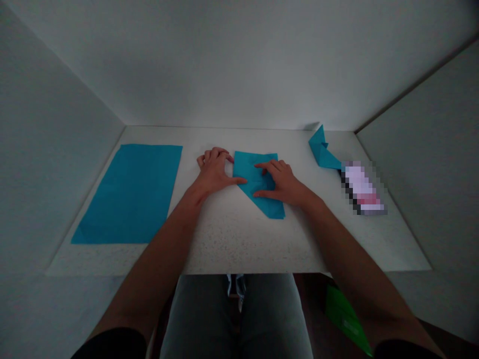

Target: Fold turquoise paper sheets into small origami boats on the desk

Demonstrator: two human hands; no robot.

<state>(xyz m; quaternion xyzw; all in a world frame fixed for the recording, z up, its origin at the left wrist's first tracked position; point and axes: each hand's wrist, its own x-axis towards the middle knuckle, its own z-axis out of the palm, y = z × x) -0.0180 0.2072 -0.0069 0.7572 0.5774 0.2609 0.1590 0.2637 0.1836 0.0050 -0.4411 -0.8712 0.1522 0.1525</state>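
A partly folded blue paper (250, 164) lies at the middle of the white table (232, 239). My left hand (214, 169) rests at the paper's left edge with its fingers curled and its thumb pressed on the paper. My right hand (281, 180) lies flat on the paper's right part, fingers stretched out and pressing the fold down. The paper's pointed lower corner (276, 212) sticks out below my right hand.
A flat stack of blue paper sheets (130, 192) lies at the left of the table. A finished blue folded figure (321, 148) sits at the back right, beside a blurred-out object (362, 188). White walls close in the table on three sides. A green thing (346, 319) lies below the table edge.
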